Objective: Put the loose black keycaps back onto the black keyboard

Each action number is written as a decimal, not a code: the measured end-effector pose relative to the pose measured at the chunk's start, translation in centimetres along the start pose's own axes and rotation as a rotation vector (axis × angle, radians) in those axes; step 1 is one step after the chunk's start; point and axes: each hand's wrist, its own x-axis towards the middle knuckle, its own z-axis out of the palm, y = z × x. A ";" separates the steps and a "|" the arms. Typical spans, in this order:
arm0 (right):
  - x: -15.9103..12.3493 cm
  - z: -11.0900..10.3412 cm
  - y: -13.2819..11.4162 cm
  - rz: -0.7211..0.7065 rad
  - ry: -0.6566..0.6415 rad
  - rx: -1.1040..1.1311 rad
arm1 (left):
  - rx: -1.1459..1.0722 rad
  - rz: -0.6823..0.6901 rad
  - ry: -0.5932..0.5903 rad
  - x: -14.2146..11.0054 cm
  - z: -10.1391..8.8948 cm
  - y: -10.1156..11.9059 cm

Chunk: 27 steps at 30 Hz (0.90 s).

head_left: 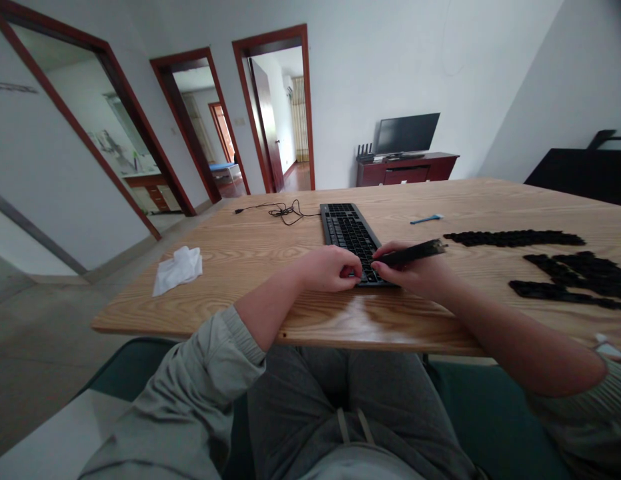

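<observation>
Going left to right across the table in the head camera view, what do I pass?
Crumpled white tissue → left hand → right hand holding a black strip → rows of small black pieces

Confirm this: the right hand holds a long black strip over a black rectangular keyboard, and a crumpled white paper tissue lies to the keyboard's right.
No: the crumpled white paper tissue lies to the left of the black rectangular keyboard, as the head view shows. The right hand does hold the long black strip over it.
</observation>
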 end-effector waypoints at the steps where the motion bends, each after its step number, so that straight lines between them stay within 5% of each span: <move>1: 0.0 -0.1 0.0 0.008 -0.005 -0.006 | -0.005 0.005 0.000 0.0 0.0 0.0; 27: 0.1 0.7 -0.6 0.187 -0.081 0.274 | 0.061 0.012 -0.012 0.4 0.4 -0.1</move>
